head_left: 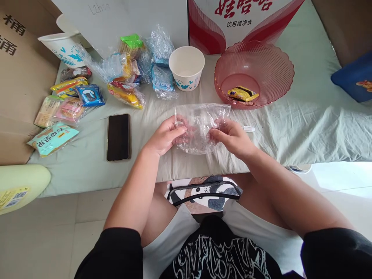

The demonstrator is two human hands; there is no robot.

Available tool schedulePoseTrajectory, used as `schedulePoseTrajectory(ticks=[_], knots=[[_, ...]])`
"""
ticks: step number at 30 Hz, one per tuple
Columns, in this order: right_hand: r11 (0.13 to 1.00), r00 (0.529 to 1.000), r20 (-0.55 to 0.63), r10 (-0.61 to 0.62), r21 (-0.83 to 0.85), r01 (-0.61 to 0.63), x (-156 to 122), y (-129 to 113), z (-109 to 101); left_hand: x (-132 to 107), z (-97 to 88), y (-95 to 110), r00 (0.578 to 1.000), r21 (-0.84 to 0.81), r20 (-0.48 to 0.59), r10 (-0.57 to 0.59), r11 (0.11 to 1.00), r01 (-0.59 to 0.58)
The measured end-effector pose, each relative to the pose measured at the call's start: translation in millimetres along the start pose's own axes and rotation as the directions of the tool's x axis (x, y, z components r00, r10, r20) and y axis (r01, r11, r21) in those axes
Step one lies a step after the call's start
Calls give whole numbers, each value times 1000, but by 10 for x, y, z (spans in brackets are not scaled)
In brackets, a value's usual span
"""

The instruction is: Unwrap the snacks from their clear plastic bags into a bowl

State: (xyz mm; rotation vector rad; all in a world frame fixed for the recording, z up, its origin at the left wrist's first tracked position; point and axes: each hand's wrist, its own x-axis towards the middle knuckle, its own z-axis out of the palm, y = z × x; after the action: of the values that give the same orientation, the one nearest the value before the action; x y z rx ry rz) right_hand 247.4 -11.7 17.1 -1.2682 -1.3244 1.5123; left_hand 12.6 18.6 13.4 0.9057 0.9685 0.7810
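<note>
A clear plastic bag [200, 133] is stretched between my two hands above the cloth-covered surface. My left hand [167, 135] pinches its left side, with the thumb on the near face and the other fingers showing through the film. On the right side, my right hand [231, 137] grips the bag in a similar way. No contents can be made out inside it. Just beyond the bag stand a white paper tub [186, 69] with a blue leaf print and a pink ribbed bowl [279, 73]. In the bowl lies a yellow snack packet [243, 93].
A dark phone [119, 136] lies left of my hands. Several wrapped snacks, among them a teal packet [53, 138] and a blue packet [90, 95], spread across the left. A small white object [248, 129] sits by my right hand. A red-and-white carton [244, 23] stands behind.
</note>
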Motion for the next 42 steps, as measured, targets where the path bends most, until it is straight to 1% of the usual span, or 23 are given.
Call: schedulePoseTrajectory(ticks=[2, 3, 8, 10, 13, 16, 18, 19, 20, 22, 23, 24, 25, 26, 28, 30, 32, 34, 36, 38, 39, 40, 42], knots=[[999, 1000, 5, 5, 31, -5, -7, -14, -7, -7, -17, 3, 1000, 81, -18, -23, 996, 25], [998, 1000, 2, 6, 57, -6, -11, -26, -8, -13, -22, 9, 999, 92, -31, -13, 996, 16], [966, 999, -43, -13, 258, 24, -28, -86, -9, -48, -9, 108, 993, -59, -38, 108, 992, -111], [961, 998, -53, -15, 276, 30, -32, -88, -24, -51, 1, 139, 992, -89, -54, 114, 989, -119], [986, 996, -83, -34, 160, 48, -32, -63, -56, -29, -4, 118, 990, -40, -78, 121, 991, -124], [999, 986, -163, -37, -44, 30, -15, -20, -59, 29, -35, 34, 975, 104, -84, 204, 975, -195], [997, 972, -236, -5, -75, -13, 8, 7, -42, 77, -60, -17, 955, 181, -133, 266, 954, -240], [999, 964, -267, 4, -36, -14, 21, 16, -33, 97, -69, -33, 931, 216, -197, 309, 939, -266], [1000, 957, -290, -5, 24, 12, 33, 22, -24, 109, -72, -44, 885, 256, -283, 370, 918, -301], [986, 944, -325, -58, 131, 106, 45, 16, -14, 98, -51, -54, 742, 368, -439, 507, 855, -367], [979, 934, -347, -90, 141, 146, 41, 6, -10, 75, -21, -60, 680, 424, -469, 564, 819, -387], [978, 922, -368, -124, 112, 176, 29, -8, -5, 42, 21, -72, 655, 466, -458, 601, 790, -399], [979, 911, -379, -165, 51, 199, 10, -24, 4, 4, 76, -92, 669, 488, -414, 618, 770, -410], [975, 903, -372, -214, -23, 222, -16, -40, 18, -34, 138, -121, 714, 493, -340, 612, 762, -419], [949, 906, -283, -314, -135, 286, -78, -65, 63, -91, 269, -195, 808, 458, -183, 560, 776, -434], [930, 924, -137, -358, -140, 340, -132, -69, 122, -111, 377, -265, 882, 364, -75, 464, 837, -409], [947, 950, -28, -312, -84, 309, -157, -48, 173, -104, 437, -299, 930, 273, 10, 367, 894, -355], [975, 975, -9, -221, -34, 221, -148, -7, 199, -92, 446, -291, 946, 257, 44, 321, 911, -321], [984, 978, -113, -176, -23, 175, -112, 38, 196, -86, 418, -262, 945, 283, 8, 328, 905, -317], [981, 950, -248, -192, -30, 190, -68, 69, 174, -85, 375, -238, 946, 251, -21, 324, 917, -309], [980, 941, -277, -195, -18, 198, -50, 75, 161, -83, 354, -231, 954, 207, -9, 299, 934, -291], [982, 949, -259, -179, 12, 188, -36, 75, 150, -81, 337, -226, 964, 159, 15, 264, 952, -263], [988, 989, -114, -97, 105, 110, -22, 58, 135, -72, 313, -216, 979, 123, 52, 198, 972, -203]])
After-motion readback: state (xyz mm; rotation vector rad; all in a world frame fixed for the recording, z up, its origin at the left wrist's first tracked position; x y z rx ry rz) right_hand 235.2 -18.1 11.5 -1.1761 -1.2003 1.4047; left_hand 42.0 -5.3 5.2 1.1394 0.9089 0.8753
